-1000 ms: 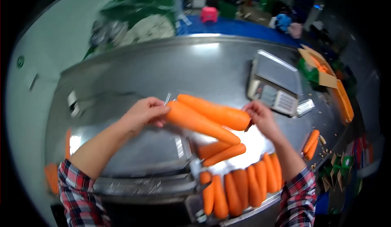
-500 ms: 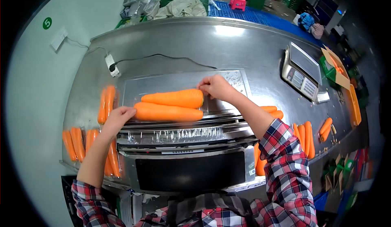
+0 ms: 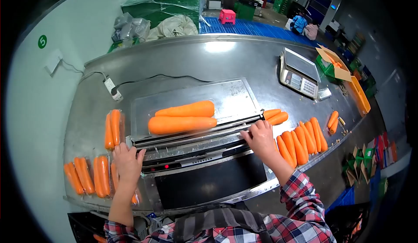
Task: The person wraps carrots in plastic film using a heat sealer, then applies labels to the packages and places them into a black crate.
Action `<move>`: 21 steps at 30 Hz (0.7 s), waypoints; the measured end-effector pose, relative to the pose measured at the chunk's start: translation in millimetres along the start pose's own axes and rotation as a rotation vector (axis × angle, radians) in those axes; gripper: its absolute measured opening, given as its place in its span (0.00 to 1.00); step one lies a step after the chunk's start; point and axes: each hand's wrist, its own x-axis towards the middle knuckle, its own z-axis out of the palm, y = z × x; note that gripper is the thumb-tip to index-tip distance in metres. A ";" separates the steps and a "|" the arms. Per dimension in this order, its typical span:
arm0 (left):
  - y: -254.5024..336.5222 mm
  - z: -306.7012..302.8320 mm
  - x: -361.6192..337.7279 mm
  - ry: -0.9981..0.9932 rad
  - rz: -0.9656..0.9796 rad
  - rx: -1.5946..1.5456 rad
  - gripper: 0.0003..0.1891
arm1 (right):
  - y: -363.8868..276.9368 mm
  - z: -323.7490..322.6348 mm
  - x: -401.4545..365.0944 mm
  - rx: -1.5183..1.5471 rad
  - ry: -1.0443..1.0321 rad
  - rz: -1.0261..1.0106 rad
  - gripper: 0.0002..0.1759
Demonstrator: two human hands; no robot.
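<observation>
Two large carrots (image 3: 185, 124) lie side by side on the flat metal plate of a film-sealing machine (image 3: 209, 186), apparently under clear film. My left hand (image 3: 127, 162) is at the left end of the machine's sealing bar (image 3: 191, 149), fingers bent over it and thumb held out. At the bar's right end, my right hand (image 3: 262, 140) has its fingers curled on it. Neither hand touches the carrots. The undersides of my fingers are hidden.
Wrapped carrots (image 3: 102, 175) lie to the left, loose carrots (image 3: 302, 142) to the right. A weighing scale (image 3: 299, 75) stands at the back right, near a box of carrots (image 3: 333, 64). A power strip (image 3: 112, 89) with a black cable lies at the back left.
Both hands have left the two carrots and moved down to the ends of the bar. The bar has shifted in position, and red lights now show on the panel. The view has tilted.
</observation>
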 end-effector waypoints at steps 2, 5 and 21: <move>1.1 0.6 -2.5 0.039 -0.041 0.024 0.13 | -27.1 -7.9 16.7 0.033 0.057 -0.003 0.17; 2.5 0.2 -7.2 0.067 -0.077 0.025 0.13 | -58.0 -3.8 49.9 0.213 0.138 -0.108 0.20; 13.8 -4.9 -23.4 0.056 -0.142 0.068 0.13 | 23.6 6.8 13.5 -0.031 -0.019 0.023 0.10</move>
